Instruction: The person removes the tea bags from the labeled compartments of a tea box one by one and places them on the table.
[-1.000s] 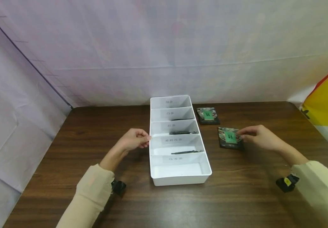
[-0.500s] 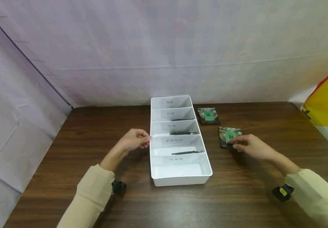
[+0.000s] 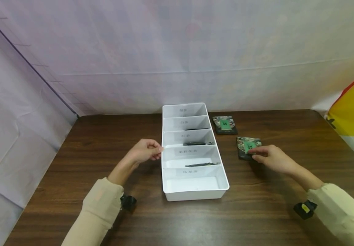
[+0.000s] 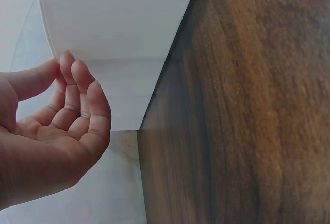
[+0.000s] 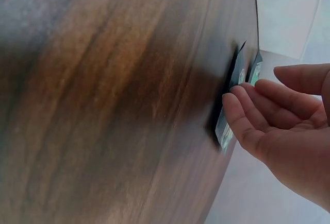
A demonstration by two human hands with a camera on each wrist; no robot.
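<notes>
With left hand (image 3: pixel 146 150), pinching rim of white tray (image 3: pixel 195 195); with right hand (image 3: pixel 274 159), unclosed, touching nearer packet (image 3: pixel 244 145). Could skid packet along surface (image 3: pixel 207 225), pressing without catching edge.

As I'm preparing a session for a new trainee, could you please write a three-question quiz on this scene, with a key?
1. Which hand pinches the edge of the white tray?
2. True or false: the tray is divided into three sections.
3. How many green-labelled packets are outside the tray: (A) one, (B) two or (C) four?

Key:
1. The left hand.
2. False; it has five compartments.
3. B, both to the right of the tray in the head view.
</notes>
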